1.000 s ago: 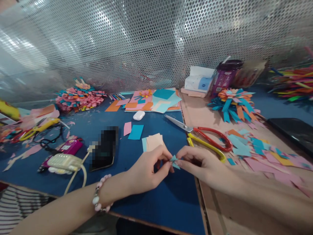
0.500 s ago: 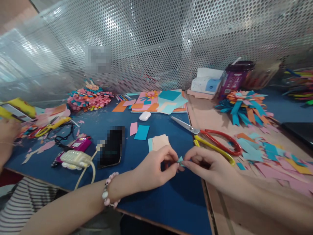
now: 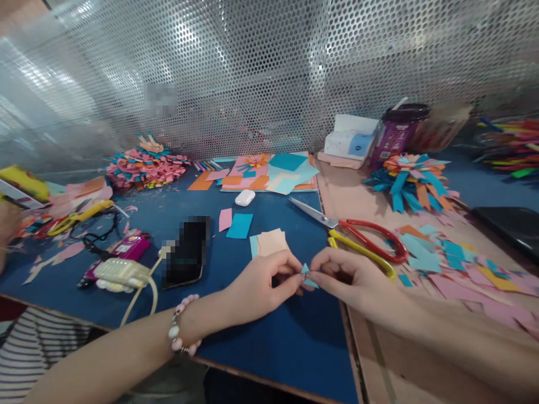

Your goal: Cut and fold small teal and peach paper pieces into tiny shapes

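Observation:
Between my fingertips is a small piece of light blue paper [image 3: 310, 282] with a pointed top, apparently folded. My left hand [image 3: 265, 286], with a beaded bracelet on the wrist, pinches it from the left. From the right, my right hand [image 3: 353, 280] pinches the same piece with thumb and forefinger. The fingers cover much of the paper. Just behind my left hand lie several cream paper pieces [image 3: 273, 242] over a light blue one. Scissors [image 3: 366, 235] with red and yellow handles rest beyond my right hand, blades pointing away to the left.
A phone [image 3: 189, 252] and a purple gadget [image 3: 130, 247] with a cable lie at left. A white earbud case [image 3: 245, 197] sits mid-table. Paper flower balls [image 3: 145, 165] stand at the back; paper scraps [image 3: 458, 269] cover the right. Another person's hand [image 3: 6, 224] shows at far left.
The light blue paper has turned slightly between my fingers and more of its lower part shows. The whole view has shifted a little. The other person's hand has moved left.

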Motion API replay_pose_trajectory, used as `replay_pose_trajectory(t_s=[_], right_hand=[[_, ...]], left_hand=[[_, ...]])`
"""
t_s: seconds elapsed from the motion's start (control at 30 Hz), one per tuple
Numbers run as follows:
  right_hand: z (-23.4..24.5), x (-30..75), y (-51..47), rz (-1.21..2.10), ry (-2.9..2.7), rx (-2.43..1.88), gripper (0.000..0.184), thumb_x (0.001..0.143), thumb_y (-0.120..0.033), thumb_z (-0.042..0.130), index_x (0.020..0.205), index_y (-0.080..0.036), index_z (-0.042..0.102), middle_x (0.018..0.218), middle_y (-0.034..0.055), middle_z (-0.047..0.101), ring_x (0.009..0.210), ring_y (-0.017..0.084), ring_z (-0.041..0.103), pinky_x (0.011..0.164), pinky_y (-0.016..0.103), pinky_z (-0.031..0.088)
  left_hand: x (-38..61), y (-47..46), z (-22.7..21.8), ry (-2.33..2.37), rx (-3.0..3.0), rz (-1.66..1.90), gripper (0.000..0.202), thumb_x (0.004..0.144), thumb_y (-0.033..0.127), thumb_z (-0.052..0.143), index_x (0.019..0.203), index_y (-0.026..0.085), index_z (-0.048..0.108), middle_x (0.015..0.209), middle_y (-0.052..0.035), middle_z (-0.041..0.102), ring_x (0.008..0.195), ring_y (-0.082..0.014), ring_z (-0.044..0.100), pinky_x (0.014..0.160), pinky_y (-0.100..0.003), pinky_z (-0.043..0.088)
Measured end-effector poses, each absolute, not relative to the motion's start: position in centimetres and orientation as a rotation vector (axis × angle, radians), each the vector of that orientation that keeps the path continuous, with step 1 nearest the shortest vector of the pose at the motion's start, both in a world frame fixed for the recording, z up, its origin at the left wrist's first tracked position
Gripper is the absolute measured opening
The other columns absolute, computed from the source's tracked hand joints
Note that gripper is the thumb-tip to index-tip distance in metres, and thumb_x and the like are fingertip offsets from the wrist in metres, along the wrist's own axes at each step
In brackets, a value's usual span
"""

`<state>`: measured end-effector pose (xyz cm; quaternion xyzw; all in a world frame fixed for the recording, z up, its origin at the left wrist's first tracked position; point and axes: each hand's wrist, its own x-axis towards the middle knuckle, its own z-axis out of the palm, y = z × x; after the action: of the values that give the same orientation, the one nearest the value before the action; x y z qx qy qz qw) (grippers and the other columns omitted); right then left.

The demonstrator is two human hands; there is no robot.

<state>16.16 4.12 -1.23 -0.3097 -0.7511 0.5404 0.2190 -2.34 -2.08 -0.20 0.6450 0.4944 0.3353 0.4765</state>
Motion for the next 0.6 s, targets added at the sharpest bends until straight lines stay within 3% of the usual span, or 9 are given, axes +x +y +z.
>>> replay_pose_trajectory(t_s=[0.23,0.4,0.5,0.6], right_hand=[[-1.3,16.4,4.2,1.491,-2.093,-0.856,0.022,0.086,-0.037,0.052,0.076,-0.018,0.055,0.059,-0.004,0.047,0.052,0.009,0.039,0.047,0.023,0.027],[-1.3,16.4,3.9,1.39,-2.144,-0.828,0.018,0.088,-0.033,0.048,0.078,-0.019,0.053,0.056,-0.0064,0.038,0.049,0.008,0.036,0.045,0.021,0.027],[-1.7,16.5,3.6,1.1,-2.13,-0.801,0.011,0.09,-0.026,0.042,0.094,-0.02,0.05,0.055,-0.0078,0.034,0.047,0.009,0.036,0.044,0.02,0.029],[-2.3,16.6,3.2,0.584,-2.202,-0.686,0.012,0.085,-0.02,0.05,0.097,-0.019,0.049,0.054,-0.0081,0.039,0.045,0.008,0.039,0.045,0.021,0.03]], left_hand=[[-2.4,-1.8,-0.3,1.201,1.549,0.757,0.016,0.084,0.029,0.055,0.092,0.014,0.053,0.087,-0.0077,0.068,0.081,-0.0168,0.066,0.074,-0.028,0.049],[-2.9,-1.3,-0.3,1.248,1.524,0.651,0.025,0.081,0.034,0.06,0.098,0.015,0.055,0.084,-0.0059,0.07,0.08,-0.0175,0.064,0.072,-0.027,0.046],[-3.0,-1.2,-0.4,1.254,1.467,0.665,0.022,0.082,0.034,0.057,0.091,0.014,0.058,0.081,-0.0045,0.068,0.075,-0.0151,0.062,0.067,-0.024,0.044],[-2.9,-1.1,-0.3,1.233,1.4,0.722,0.022,0.082,0.033,0.057,0.092,0.014,0.061,0.083,-0.0041,0.067,0.075,-0.0137,0.06,0.068,-0.023,0.044]])
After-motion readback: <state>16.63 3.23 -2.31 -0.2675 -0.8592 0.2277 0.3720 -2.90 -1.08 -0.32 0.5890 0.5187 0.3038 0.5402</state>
